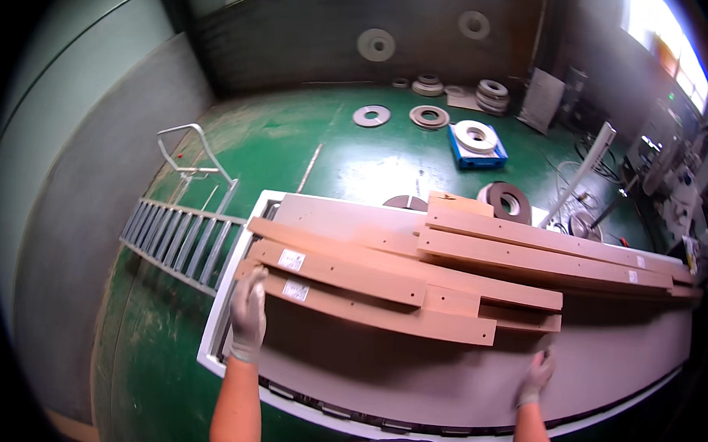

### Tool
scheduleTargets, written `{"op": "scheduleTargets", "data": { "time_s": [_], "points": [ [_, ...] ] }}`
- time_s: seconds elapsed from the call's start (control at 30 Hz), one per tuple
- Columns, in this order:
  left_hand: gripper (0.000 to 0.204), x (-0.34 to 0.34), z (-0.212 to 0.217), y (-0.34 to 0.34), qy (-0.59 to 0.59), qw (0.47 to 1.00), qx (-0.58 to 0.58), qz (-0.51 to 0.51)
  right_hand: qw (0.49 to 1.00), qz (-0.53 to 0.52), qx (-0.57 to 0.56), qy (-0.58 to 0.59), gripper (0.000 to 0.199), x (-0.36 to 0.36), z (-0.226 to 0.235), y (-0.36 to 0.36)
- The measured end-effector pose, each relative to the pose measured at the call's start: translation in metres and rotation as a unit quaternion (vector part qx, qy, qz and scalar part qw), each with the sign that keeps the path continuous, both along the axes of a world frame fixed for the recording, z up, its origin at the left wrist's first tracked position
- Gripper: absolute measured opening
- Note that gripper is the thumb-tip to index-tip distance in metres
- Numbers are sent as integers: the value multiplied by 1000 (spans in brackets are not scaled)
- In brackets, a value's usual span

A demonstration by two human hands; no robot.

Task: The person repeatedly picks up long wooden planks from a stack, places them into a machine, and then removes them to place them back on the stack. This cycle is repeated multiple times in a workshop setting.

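Boards (411, 268) overlap, partly hiding those beneath.

Standing by, I note one view: left head-worn fisheye, pitched down and forward, close above boards (397, 320) and table (441, 391), reaching across floor (278, 158) to the far wall (299, 41); straight edges bend near rim.

Along the near side of the bench (410, 393), I see a broad bare stretch where the left hand (249, 315) and right hand (536, 377) could pass. The 2 labelled boards (367, 281) block the way straight ahead. Behind them, rightward, stacked drilled boards (526, 258) bar the far side, backed by a brown roll (495, 202) and white post (580, 172).
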State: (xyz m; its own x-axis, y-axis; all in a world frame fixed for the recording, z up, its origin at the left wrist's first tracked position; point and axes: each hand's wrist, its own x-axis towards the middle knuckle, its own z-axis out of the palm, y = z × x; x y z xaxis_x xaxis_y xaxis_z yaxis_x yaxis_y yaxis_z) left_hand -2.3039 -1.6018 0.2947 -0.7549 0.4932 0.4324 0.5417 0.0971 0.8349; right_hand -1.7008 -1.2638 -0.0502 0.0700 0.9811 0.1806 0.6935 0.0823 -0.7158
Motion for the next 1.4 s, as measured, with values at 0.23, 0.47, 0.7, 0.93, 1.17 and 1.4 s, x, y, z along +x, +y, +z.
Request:
{"op": "scheduleTargets", "data": {
  "time_s": [0.23,0.47,0.7,0.93,1.17,1.4],
  "points": [
    [40,-153,-19,221,248,864,-400,-179,952,159,-14,-262,69,-84,107,-140],
    [87,-170,-46,238,44,617,-750,-233,947,170,-53,-268,71,-89,122,-136],
    [88,-188,-70,234,14,614,-706,-353,951,154,-36,-266,69,-85,122,-137],
    [64,-122,-47,249,-210,635,-637,-384,964,130,-9,-230,64,-83,126,-136],
    [65,-117,-59,210,-180,665,-617,-381,972,184,-119,88,42,-178,137,-208],
    [53,-143,-112,179,-257,658,-551,-444,496,325,-644,484,100,-379,180,-296]
  ]
}}
